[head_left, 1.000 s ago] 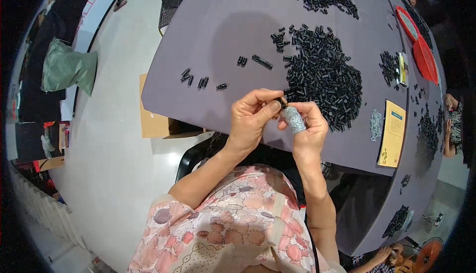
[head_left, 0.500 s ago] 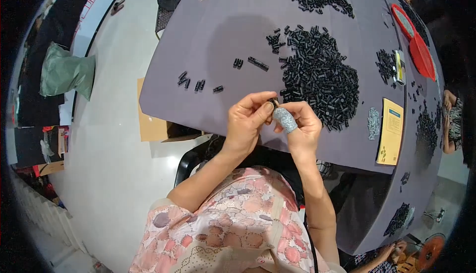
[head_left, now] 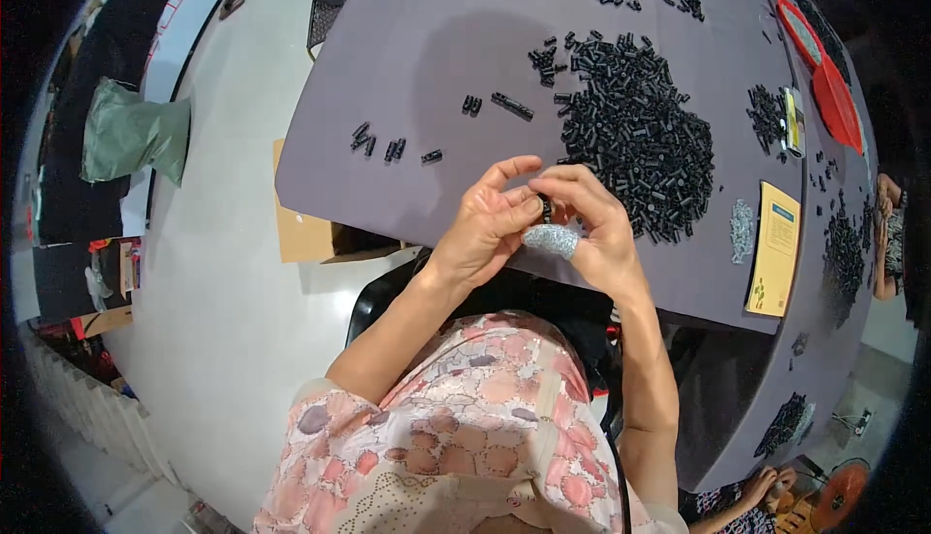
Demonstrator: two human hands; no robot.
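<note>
A small black cylindrical part (head_left: 546,210) is pinched between the fingertips of the left hand (head_left: 485,228) and the right hand (head_left: 596,228), both closed on it above the near edge of the grey desk (head_left: 407,59). A silvery grey protective wrap (head_left: 551,240) is worn on the right thumb, just below the part. Just beyond the hands, a large heap of black parts (head_left: 635,136) is spread on the desk, so most of the work appears to be left. To the far left of the hands, a few parts lying in small groups (head_left: 388,146) are set apart, which may be the finished ones; that cannot be told for certain. A yellow card (head_left: 776,248) lies to the right.
</note>
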